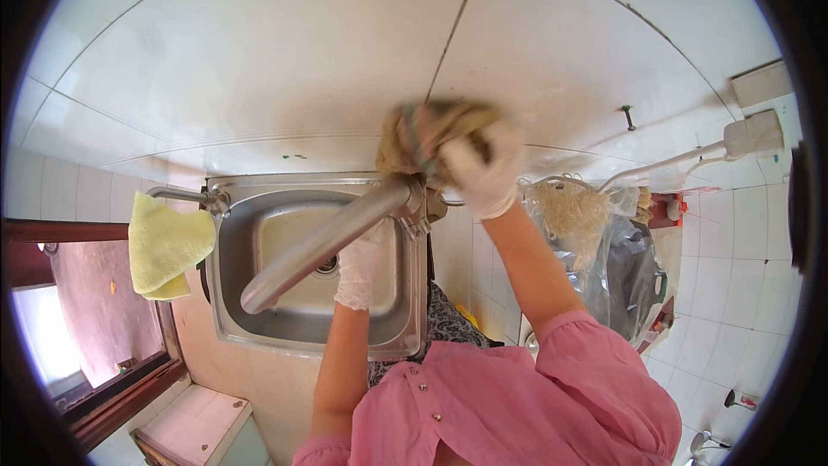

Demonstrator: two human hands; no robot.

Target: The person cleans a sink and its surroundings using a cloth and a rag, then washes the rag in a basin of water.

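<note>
My right hand (488, 171), in a thin white glove, grips a crumpled brown cloth (404, 142) that has a greenish stripe. Motion blurs both. The cloth is at the tiled wall (310, 65), just behind the base of a metal faucet (330, 243). My left hand (356, 268), gloved in white too, is over the stainless steel sink (238, 310), near the drain (328, 265). The faucet's thick spout crosses in front of its fingers and hides them, so I cannot see whether they hold anything.
At the sink's left, a yellow cloth (169, 246) hangs over a second metal tap (178, 193). To the right are a bundle of pale stringy material (563, 207) and clear plastic sheeting (624, 265). A bolt (627, 118) sticks out of the wall. A window (107, 310) is at the left.
</note>
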